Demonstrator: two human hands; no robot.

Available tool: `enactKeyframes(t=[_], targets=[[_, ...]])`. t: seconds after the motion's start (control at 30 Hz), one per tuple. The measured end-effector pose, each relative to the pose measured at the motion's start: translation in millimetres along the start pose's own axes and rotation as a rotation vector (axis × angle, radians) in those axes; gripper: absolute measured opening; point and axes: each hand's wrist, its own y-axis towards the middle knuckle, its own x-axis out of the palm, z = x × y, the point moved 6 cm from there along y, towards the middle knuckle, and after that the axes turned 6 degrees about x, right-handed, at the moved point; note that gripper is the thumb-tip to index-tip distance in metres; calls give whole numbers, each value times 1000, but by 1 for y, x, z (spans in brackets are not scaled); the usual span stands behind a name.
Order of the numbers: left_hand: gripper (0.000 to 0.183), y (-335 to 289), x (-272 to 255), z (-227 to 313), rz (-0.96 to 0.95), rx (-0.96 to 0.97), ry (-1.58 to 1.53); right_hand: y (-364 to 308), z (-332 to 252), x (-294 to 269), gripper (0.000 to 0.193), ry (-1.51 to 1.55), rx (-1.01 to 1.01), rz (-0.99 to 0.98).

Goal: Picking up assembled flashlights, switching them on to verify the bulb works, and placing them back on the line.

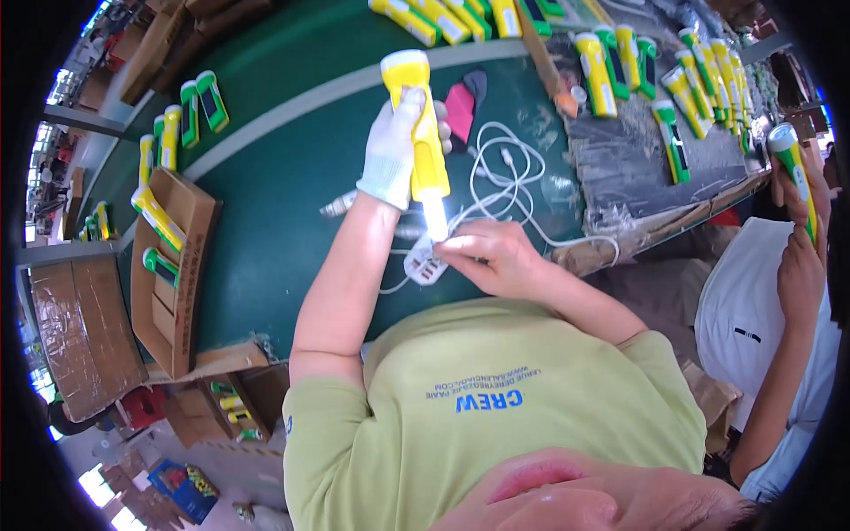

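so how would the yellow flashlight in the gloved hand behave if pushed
The yellow flashlight in the left hand is probably stiff, looking straight and unbent. It might swerve rather than roll straight, as its head is wider than the rest. Smooth and shiny, it may feel slippery.

- A green-topped bench (266, 190), crossed by a curved pale strip.
- At its left side, an open cardboard tray (197, 265) with yellow and green flashlights in it.
- Beyond the tray, a pair of green flashlights (212, 102) with dark panels, side by side.
- Along the top edge, a row of yellow flashlights (447, 21).
- A pink-and-grey cloth (460, 111).
- At upper right, a worn grey sheet (615, 168) bearing yellow and green flashlights; one green flashlight (670, 142) lies apart, nearer the front.
- At far right, a co-worker in a white top (748, 292), holding a flashlight.
- At lower left, a brown carton (84, 336) and a blue crate (184, 491).
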Motion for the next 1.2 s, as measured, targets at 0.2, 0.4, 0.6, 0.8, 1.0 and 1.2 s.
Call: enactKeyframes(t=[0.2, 0.4, 0.6, 0.8, 1.0, 1.2], targets=[[32, -7, -3, -4, 10, -10, -10, -1, -5, 2, 28, 7, -50, -13], [37, -1, 2, -2, 17, -1, -19, 2, -5, -2, 17, -29, 5, -21], [44, -6, -8, -15, 69, -63, -77, -2, -14, 2, 15, 7, 4, 8], [41, -13, 1, -5, 46, -75, -105, -6, -15, 0, 17, -19, -6, 17], [30, -11, -10, -12, 31, -45, -149, -3, -15, -2, 22, -11, -64, 42], [38, -23, -2, -4, -45, 51, -8, -5, -16, 0, 24, -39, -102, -42]])
